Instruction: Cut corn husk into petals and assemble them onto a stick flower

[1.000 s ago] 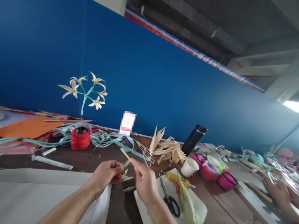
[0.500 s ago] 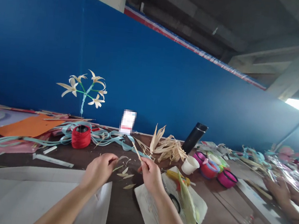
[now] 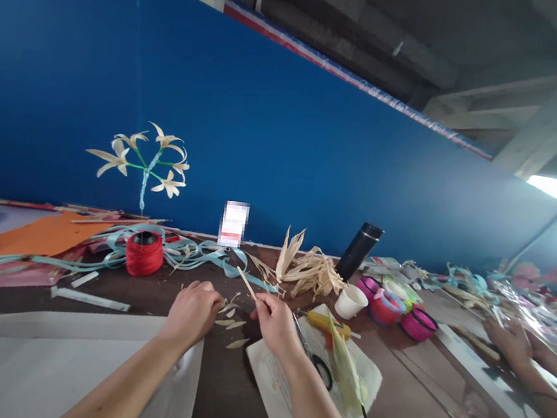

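My right hand (image 3: 273, 321) pinches a thin pale wooden stick (image 3: 246, 282), which points up and to the left. With its back toward me, my left hand (image 3: 196, 312) has its fingers curled closed; what they hold, if anything, is hidden. Between the two hands, small pale husk pieces (image 3: 235, 325) lie on the dark table (image 3: 219, 380). Beyond my right hand lies a bunch of dried corn husks (image 3: 319, 274). A greenish corn husk (image 3: 346, 371) rests over a paper sheet (image 3: 269, 376), near a yellow-handled tool (image 3: 328, 323).
At the back left stands a husk flower stem (image 3: 144, 184). Around it are a red string spool (image 3: 144, 254), light-blue ribbon (image 3: 5, 266) and orange paper (image 3: 44, 236). Rightward are a black bottle (image 3: 359, 252), white cup (image 3: 351, 302) and another person's hands (image 3: 510, 339). A white tray (image 3: 64, 366) sits front left.
My left hand has turned, so its back faces me and its fingertips are less visible. The stick stays in my right hand and tilts further left. The view has shifted slightly.
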A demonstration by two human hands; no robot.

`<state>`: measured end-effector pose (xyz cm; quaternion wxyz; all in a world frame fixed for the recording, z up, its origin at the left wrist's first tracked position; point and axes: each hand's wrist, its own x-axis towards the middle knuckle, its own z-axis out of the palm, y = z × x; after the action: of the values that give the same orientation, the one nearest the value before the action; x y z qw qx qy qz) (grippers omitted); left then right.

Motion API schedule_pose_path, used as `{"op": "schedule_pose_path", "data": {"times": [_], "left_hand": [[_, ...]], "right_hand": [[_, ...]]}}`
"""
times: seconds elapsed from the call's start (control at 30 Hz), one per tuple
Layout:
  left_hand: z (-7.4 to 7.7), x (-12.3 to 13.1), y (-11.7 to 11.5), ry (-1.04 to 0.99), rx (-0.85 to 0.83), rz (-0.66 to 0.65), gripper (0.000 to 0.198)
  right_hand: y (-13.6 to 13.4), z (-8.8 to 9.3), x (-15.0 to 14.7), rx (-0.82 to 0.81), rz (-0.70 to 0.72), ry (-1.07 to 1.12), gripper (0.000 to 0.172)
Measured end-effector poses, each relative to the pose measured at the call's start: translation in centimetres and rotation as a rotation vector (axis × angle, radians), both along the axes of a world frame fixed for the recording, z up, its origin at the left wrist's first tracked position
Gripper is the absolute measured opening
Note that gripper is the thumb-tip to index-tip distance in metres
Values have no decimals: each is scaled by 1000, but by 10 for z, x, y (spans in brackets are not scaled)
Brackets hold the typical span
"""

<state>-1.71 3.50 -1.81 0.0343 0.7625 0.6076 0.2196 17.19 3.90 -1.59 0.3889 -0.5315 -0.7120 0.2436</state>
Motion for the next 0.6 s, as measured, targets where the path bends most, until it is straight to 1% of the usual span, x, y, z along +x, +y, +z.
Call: {"op": "schedule_pose_path", "data": {"times": [0.17, 0.27, 0.33, 0.43, 0.6], "left_hand": [[2, -2, -2, 8, -6, 0, 24], [5, -2, -9, 39, 5, -46, 22], [6, 0, -14, 75, -19, -72, 21], [4, 3, -18, 118, -59, -84, 19], [0, 6, -13, 128, -105, -84, 18]], "right_hand": [[0, 2, 1, -24, 2, 4, 24], [0, 0, 1, -29, 9, 3, 24], [0, -1, 1, -38, 3, -2, 23], [1, -1, 1, -46, 2, -14, 23], [-1, 2, 0, -57, -1, -20, 24]]}}
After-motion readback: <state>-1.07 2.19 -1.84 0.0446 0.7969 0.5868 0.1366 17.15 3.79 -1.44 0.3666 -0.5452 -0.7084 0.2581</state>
